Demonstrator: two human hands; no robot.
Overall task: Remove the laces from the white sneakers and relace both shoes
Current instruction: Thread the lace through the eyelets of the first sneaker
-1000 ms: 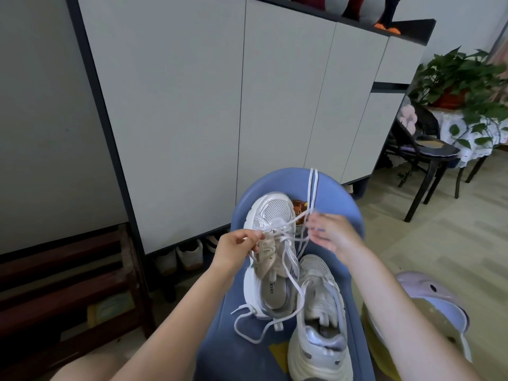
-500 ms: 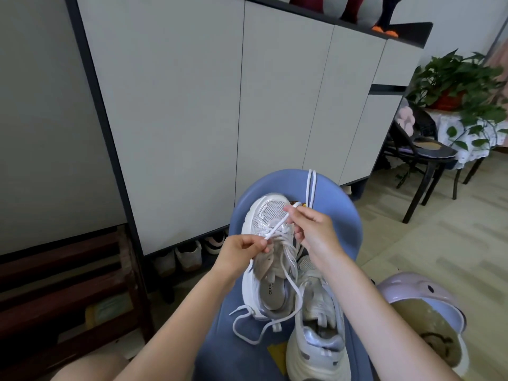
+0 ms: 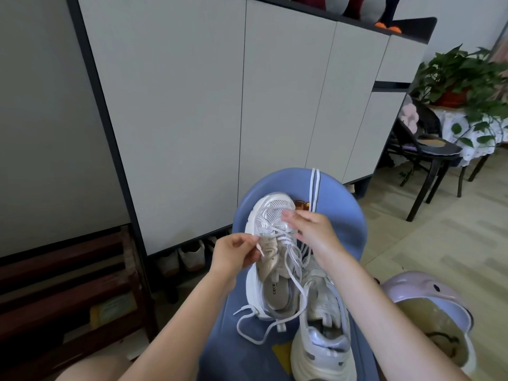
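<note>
Two white sneakers lie on the blue seat (image 3: 354, 232) before you. The left sneaker (image 3: 270, 270) points its toe away from you, toward the cabinet (image 3: 247, 105); the right sneaker (image 3: 320, 334) lies just beside it, nearer to you, its heel at the bottom of the view.

Your left hand (image 3: 233, 254) pinches the tipped end of the lace (image 3: 288, 259) between thumb and fingertips, at the left edge of the left sneaker's tongue. The lace is partly threaded through the upper eyelets; its free length loops down over the shoe's opening and trails onto the seat by the heel.

Your right hand (image 3: 313, 232) hovers over the toe end of the left sneaker, fingers loosely extended. Motion blur hides whether they hold a strand, so its grip cannot be told.

A second lace (image 3: 314, 188), doubled, hangs over the far rim of the seat.

Beyond: shoes (image 3: 189, 257) under the cabinet, a dark wooden rack (image 3: 68, 284) at left, a black chair (image 3: 428, 160) and a potted plant (image 3: 461, 81) at right, and a lilac bin (image 3: 428, 303) beside your right forearm.
</note>
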